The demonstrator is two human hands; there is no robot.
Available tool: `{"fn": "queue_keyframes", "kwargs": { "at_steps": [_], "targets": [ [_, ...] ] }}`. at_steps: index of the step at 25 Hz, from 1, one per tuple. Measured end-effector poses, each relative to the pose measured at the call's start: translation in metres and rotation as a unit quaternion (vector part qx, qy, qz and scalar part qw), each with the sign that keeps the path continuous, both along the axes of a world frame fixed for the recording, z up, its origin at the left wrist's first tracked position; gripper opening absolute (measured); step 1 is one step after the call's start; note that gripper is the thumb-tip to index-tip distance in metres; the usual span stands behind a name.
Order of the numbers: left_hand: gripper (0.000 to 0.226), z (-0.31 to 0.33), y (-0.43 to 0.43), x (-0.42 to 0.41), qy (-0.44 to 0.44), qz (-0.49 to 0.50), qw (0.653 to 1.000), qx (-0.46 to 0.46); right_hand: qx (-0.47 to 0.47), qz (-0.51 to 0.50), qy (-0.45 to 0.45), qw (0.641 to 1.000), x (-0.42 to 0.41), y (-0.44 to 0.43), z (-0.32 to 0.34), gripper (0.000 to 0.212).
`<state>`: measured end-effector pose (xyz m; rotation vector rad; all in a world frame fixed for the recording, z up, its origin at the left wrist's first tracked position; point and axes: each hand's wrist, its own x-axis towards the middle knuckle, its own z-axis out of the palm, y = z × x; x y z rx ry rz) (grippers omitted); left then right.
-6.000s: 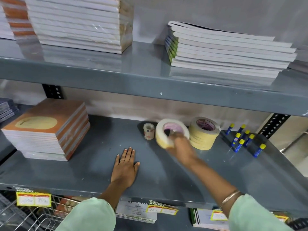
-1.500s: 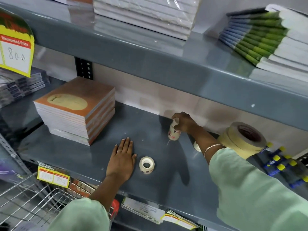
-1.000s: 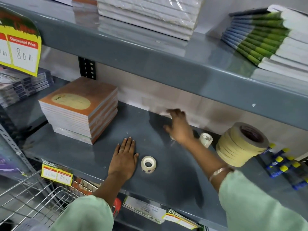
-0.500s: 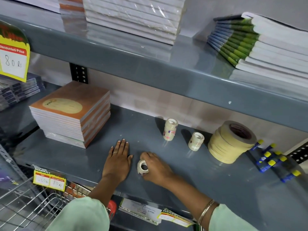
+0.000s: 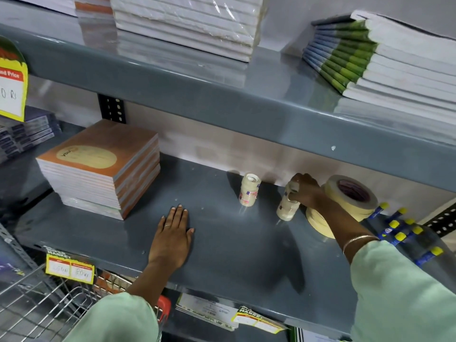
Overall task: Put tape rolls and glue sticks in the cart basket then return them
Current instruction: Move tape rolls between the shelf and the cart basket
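Observation:
On the grey middle shelf [image 5: 222,245] my left hand [image 5: 172,238] lies flat, palm down, holding nothing. My right hand [image 5: 306,191] reaches to the back of the shelf and grips the top small clear tape roll of a short stack [image 5: 287,208]. A second stack of small tape rolls [image 5: 249,190] stands just left of it. Large masking tape rolls [image 5: 350,196] are stacked behind my right wrist. Blue glue sticks with yellow caps [image 5: 399,230] lie at the far right, partly hidden by my sleeve.
A stack of orange notebooks [image 5: 101,166] sits at the shelf's left. The upper shelf [image 5: 222,99] overhangs, carrying wrapped white book stacks [image 5: 187,23] and green-spined books [image 5: 385,55]. The wire cart basket [image 5: 37,307] is at lower left below the price tags [image 5: 70,270].
Half a second ago my right hand held the small roll at the shelf front beside my left hand. It has moved back and right and now holds it on the second small roll.

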<state>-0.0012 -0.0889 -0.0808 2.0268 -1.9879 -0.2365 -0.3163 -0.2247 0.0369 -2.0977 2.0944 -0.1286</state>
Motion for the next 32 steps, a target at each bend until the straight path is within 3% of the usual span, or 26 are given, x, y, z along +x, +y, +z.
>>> {"fn": "queue_keyframes", "kwargs": {
  "at_steps": [7, 11, 13, 15, 19, 22, 25, 29, 32],
  "targets": [
    [0.055, -0.002, 0.0, 0.0, -0.001, 0.001, 1.0, 0.0, 0.056, 0.007, 0.027, 0.998, 0.002, 0.003, -0.002, 0.058],
    [0.055, -0.003, 0.0, 0.0, -0.011, 0.002, 1.0, -0.005, 0.07, 0.002, 0.046, 0.997, 0.004, 0.008, 0.005, 0.075],
    [0.055, -0.002, -0.001, 0.0, -0.018, 0.005, 1.0, -0.001, -0.003, 0.0, 0.04, 0.999, 0.015, 0.017, 0.014, 0.077],
    [0.054, 0.001, -0.003, -0.002, -0.009, 0.002, 1.0, 0.003, -0.101, 0.012, -0.019, 0.995, 0.038, 0.03, 0.028, 0.07],
    [0.048, 0.016, 0.014, 0.005, 0.148, 0.027, 0.986, -0.073, -0.249, 0.12, -0.157, 0.948, 0.123, 0.072, 0.053, 0.047],
    [0.043, 0.023, 0.074, 0.041, 0.23, 0.137, 0.949, -0.164, -0.229, 0.266, -0.266, 0.898, 0.213, 0.116, 0.047, 0.032],
    [0.032, 0.001, 0.153, 0.094, 0.289, 0.263, 0.902, -0.181, -0.127, 0.358, -0.34, 0.86, 0.307, 0.173, 0.011, 0.022],
    [0.007, -0.079, 0.285, 0.175, 0.351, 0.531, 0.769, -0.061, 0.117, 0.42, -0.303, 0.847, 0.426, 0.259, -0.095, 0.012],
    [0.027, -0.146, 0.378, 0.206, 0.344, 0.62, 0.698, 0.101, 0.291, 0.427, -0.176, 0.838, 0.478, 0.321, -0.195, 0.002]
  ]
}}
